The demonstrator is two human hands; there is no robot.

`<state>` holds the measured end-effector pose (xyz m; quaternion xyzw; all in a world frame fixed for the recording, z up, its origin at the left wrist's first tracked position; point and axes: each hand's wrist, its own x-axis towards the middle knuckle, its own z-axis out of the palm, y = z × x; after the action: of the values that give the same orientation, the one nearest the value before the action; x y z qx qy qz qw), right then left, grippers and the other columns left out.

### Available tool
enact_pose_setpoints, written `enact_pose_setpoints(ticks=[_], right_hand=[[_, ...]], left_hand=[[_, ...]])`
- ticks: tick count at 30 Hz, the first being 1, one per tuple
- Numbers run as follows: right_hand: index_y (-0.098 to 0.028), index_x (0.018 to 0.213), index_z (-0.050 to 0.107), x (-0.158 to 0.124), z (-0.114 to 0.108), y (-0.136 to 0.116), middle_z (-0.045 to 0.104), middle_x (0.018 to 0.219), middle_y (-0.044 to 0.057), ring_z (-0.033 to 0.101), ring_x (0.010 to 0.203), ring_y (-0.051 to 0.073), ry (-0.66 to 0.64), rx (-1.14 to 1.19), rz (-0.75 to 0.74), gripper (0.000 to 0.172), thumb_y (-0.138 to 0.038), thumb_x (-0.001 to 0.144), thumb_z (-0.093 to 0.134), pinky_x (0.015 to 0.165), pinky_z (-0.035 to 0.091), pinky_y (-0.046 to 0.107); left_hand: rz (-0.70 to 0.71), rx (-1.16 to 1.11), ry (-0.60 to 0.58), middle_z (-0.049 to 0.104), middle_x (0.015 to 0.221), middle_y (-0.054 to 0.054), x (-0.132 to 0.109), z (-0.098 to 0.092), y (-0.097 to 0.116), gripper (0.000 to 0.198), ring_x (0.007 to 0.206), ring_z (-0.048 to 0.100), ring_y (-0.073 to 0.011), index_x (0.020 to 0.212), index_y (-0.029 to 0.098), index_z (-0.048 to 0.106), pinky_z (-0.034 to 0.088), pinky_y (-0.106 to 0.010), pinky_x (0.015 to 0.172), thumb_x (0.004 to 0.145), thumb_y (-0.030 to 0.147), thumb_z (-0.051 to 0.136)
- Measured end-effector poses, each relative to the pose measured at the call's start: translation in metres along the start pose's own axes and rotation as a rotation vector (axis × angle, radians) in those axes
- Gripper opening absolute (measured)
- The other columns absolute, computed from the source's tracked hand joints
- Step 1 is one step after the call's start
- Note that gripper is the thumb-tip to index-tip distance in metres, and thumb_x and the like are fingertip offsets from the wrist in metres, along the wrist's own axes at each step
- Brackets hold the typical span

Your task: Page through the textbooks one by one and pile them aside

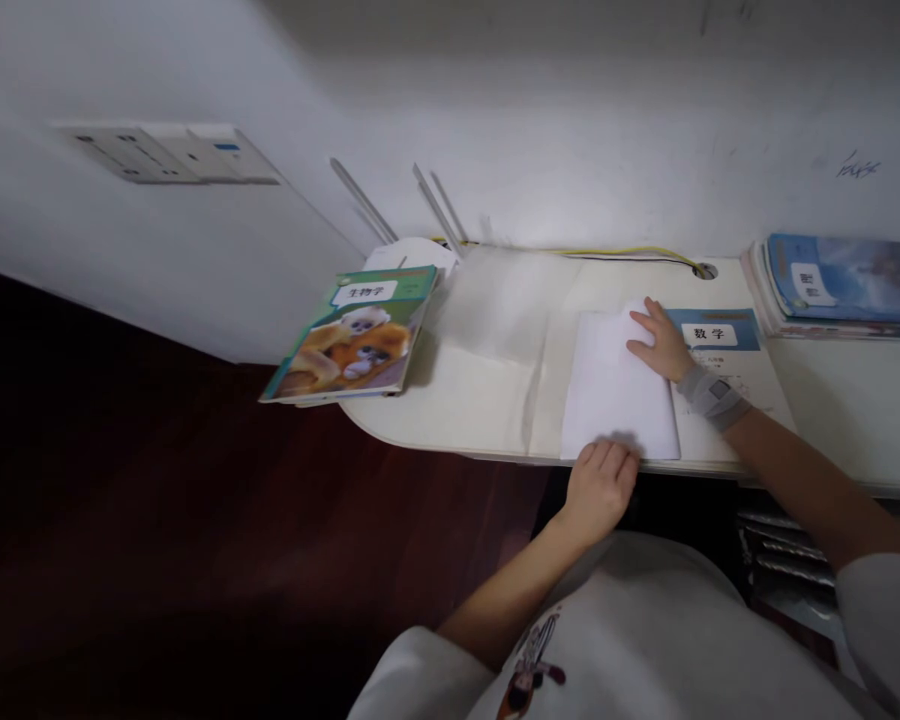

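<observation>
A sheet of white paper (607, 380) lies near the desk's front edge, overlapping the left part of a mathematics textbook (750, 385). My right hand (661, 342) rests on the paper's upper right side with its fingers spread, and a grey band circles that wrist. At the paper's near edge, my left hand (602, 488) has its fingers curled together over the border; its fingertips are partly hidden. Just left of the paper, a clear, creased plastic sheet (495, 310) lies on the desk.
A biology textbook (356, 340) overhangs the rounded left end of the white desk (450, 415). Behind it stands a white router with upright antennas (439, 210). A yellow cable (622, 252) runs along the wall. Several stacked books (847, 280) lie at right. A wall socket (172, 153) is upper left.
</observation>
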<state>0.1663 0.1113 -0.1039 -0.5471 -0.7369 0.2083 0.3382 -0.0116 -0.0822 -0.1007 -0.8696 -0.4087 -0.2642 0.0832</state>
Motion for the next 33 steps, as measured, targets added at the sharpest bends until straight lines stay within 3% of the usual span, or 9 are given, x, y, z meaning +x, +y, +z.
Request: enact_pose_setpoints(ticks=[3,5,8,10,14,21,26,29,33], right_hand=[[-0.017,0.123,0.061,0.0,0.001,0.002,0.032,0.152,0.01,0.024,0.141,0.032,0.006,-0.014,-0.002,0.055,-0.023,0.069,0.063,0.115,0.021,0.051],[-0.018,0.122,0.061,-0.001,0.001,0.003,0.031,0.152,0.009,0.023,0.141,0.032,0.008,-0.009,0.001,0.054,-0.022,0.068,0.063,0.115,0.021,0.053],[-0.019,0.122,0.061,-0.001,0.0,0.005,0.032,0.152,0.009,0.02,0.142,0.032,-0.012,-0.004,-0.023,0.054,-0.024,0.068,0.063,0.115,0.019,0.054],[-0.019,0.125,0.059,-0.001,-0.001,0.006,0.031,0.152,0.009,0.02,0.142,0.031,-0.03,-0.001,-0.048,0.056,-0.026,0.07,0.064,0.115,0.019,0.053],[-0.021,0.133,0.051,-0.003,-0.002,0.006,0.026,0.155,0.007,0.019,0.143,0.03,-0.031,-0.016,-0.059,0.063,-0.027,0.072,0.063,0.115,0.02,0.053],[-0.014,0.135,0.049,-0.003,0.001,0.001,0.027,0.154,0.013,0.017,0.143,0.032,-0.094,-0.12,-0.094,0.065,-0.027,0.072,0.064,0.116,0.02,0.051],[-0.01,0.139,0.042,-0.002,0.001,0.001,0.024,0.154,0.016,0.017,0.143,0.032,-0.022,-0.113,-0.007,0.069,-0.027,0.075,0.061,0.116,0.019,0.05],[-0.012,0.136,0.047,-0.003,-0.001,0.001,0.024,0.154,0.014,0.02,0.142,0.032,-0.045,-0.118,0.005,0.067,-0.024,0.072,0.062,0.116,0.021,0.05],[-0.014,0.13,0.053,-0.004,-0.006,-0.001,0.026,0.154,0.012,0.023,0.142,0.03,-0.137,-0.116,-0.059,0.06,-0.023,0.072,0.062,0.116,0.023,0.046]], left_hand=[[0.009,-0.008,-0.005,0.065,0.082,-0.008,0.003,0.0,0.005,0.026,0.078,0.06,-0.0183,0.097,0.013,0.064,0.047,-0.033,0.07,0.094,0.015,0.038],[0.003,-0.021,-0.004,0.067,0.102,-0.012,0.006,0.001,0.01,0.029,0.098,0.061,-0.0213,0.111,0.012,0.061,0.049,-0.036,0.082,0.094,0.014,0.038],[0.032,-0.027,-0.016,0.058,0.129,-0.016,0.011,0.005,0.016,0.036,0.126,0.048,-0.0244,0.127,0.011,0.052,0.046,-0.04,0.099,0.094,0.013,0.038],[0.073,-0.031,-0.029,0.056,0.132,-0.017,0.013,0.01,0.019,0.036,0.132,0.043,-0.0245,0.128,0.008,0.051,0.044,-0.04,0.104,0.094,0.012,0.04],[0.123,-0.038,-0.04,0.058,0.129,-0.018,0.014,0.015,0.019,0.035,0.13,0.046,-0.0235,0.125,0.005,0.053,0.045,-0.039,0.105,0.093,0.01,0.04],[0.1,0.002,-0.026,0.066,0.117,-0.017,0.012,0.003,0.005,0.028,0.114,0.06,-0.0235,0.112,0.004,0.061,0.051,-0.036,0.097,0.093,0.009,0.041],[0.079,0.014,-0.022,0.064,0.12,-0.018,0.014,0.001,0.005,0.028,0.116,0.059,-0.025,0.114,0.004,0.061,0.05,-0.037,0.098,0.091,0.009,0.046],[0.068,0.032,-0.039,0.06,0.126,-0.016,0.016,0.003,0.01,0.032,0.119,0.057,-0.0244,0.122,0.007,0.057,0.049,-0.037,0.098,0.093,0.012,0.044],[0.091,0.026,-0.074,0.063,0.122,-0.017,0.016,0.009,0.017,0.032,0.116,0.059,-0.0236,0.118,0.005,0.058,0.05,-0.036,0.097,0.092,0.01,0.042]])
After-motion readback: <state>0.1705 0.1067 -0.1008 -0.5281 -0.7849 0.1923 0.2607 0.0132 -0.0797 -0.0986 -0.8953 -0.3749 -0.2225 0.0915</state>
